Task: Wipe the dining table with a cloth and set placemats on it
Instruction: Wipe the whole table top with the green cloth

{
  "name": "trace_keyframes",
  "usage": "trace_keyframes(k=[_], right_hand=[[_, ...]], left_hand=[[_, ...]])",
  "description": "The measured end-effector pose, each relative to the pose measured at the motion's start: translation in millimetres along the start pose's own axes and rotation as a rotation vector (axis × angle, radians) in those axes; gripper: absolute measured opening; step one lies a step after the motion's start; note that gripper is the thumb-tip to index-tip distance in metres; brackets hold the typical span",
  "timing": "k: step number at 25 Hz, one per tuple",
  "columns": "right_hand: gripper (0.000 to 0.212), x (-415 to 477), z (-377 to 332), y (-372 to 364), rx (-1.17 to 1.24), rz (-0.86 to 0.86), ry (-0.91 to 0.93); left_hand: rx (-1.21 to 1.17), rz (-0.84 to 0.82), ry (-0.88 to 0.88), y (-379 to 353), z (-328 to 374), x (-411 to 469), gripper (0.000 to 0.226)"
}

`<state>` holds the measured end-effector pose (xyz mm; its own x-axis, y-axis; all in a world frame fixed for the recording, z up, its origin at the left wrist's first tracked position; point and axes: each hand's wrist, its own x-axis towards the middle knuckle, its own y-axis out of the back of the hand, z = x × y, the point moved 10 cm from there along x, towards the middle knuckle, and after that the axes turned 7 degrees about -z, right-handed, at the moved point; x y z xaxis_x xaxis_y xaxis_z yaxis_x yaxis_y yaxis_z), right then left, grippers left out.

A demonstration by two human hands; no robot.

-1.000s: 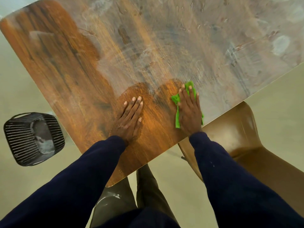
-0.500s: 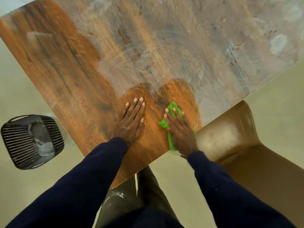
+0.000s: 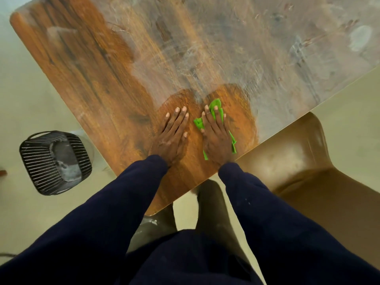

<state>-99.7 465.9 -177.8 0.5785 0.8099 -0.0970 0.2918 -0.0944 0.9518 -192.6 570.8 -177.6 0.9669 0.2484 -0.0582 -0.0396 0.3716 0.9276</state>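
Note:
The wooden dining table [image 3: 98, 64] fills the upper view, its far part hazy with dusty smears and its near part a cleaner orange-brown. A green cloth [image 3: 216, 109] lies flat on the near edge area under my right hand [image 3: 216, 136], which presses it down with straight fingers. Green corners stick out past the fingertips and by the wrist. My left hand [image 3: 171, 136] rests flat on the bare wood just left of it, fingers straight. No placemats are in view.
A brown plastic chair [image 3: 298, 161] stands at the table's right near edge. On the floor to the left sits a black slatted basket [image 3: 55, 161]. My legs and boots show below the table corner.
My right hand slid the cloth from the right toward the table edge, then up and left beside my left hand. The left hand stayed flat in place.

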Motion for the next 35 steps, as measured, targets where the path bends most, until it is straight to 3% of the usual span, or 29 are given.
trace_keyframes(k=[2,5,8,11,14,17,21,24,27,29,32,35], right_hand=[[0.056,-39.0,11.6,-0.3,0.012,-0.066,0.043],[0.052,-65.1,73.3,20.5,-0.013,-0.078,-0.031],[0.053,-24.9,141.2,47.2,0.018,-0.041,-0.19],[0.055,48.4,162.4,63.9,0.05,0.008,-0.272],[0.058,69.2,123.3,50.9,0.036,-0.023,-0.083],[0.063,11.8,111.7,38.3,-0.021,-0.058,0.124],[0.057,-22.1,183.1,53.5,-0.061,-0.135,0.114],[0.052,37.3,219.9,70.6,-0.083,-0.092,-0.01],[0.055,105.1,202.9,78.7,-0.05,-0.011,-0.138],[0.057,116.4,168.3,69.2,-0.021,-0.042,-0.088],[0.06,64.4,130.5,50.5,-0.039,-0.122,0.165],[0.06,9.0,162.0,50.9,-0.039,-0.17,0.289]], left_hand=[[-0.045,0.015,-0.019,1.6,-0.1,1.6,0.053],[-0.103,0.037,0.005,3.1,-0.8,6.0,0.052],[-0.18,0.067,0.066,1.0,20.1,16.4,0.052],[-0.234,0.071,0.043,-8.5,62.9,46.1,0.052],[-0.238,0.061,0.084,-19.9,84.4,80.0,0.052],[-0.203,0.063,0.156,-33.3,88.1,90.6,0.053],[-0.08,0.065,0.155,-36.9,93.6,91.9,0.054],[-0.04,0.043,0.183,-37.2,95.1,96.5,0.057],[0.001,0.022,0.192,-38.9,96.5,91.7,0.058],[0.012,0.008,0.193,-38.3,94.8,94.3,0.058],[0.016,-0.007,0.198,-39.3,96.1,94.9,0.058],[-0.005,-0.002,0.207,-37.9,93.8,94.7,0.058]])
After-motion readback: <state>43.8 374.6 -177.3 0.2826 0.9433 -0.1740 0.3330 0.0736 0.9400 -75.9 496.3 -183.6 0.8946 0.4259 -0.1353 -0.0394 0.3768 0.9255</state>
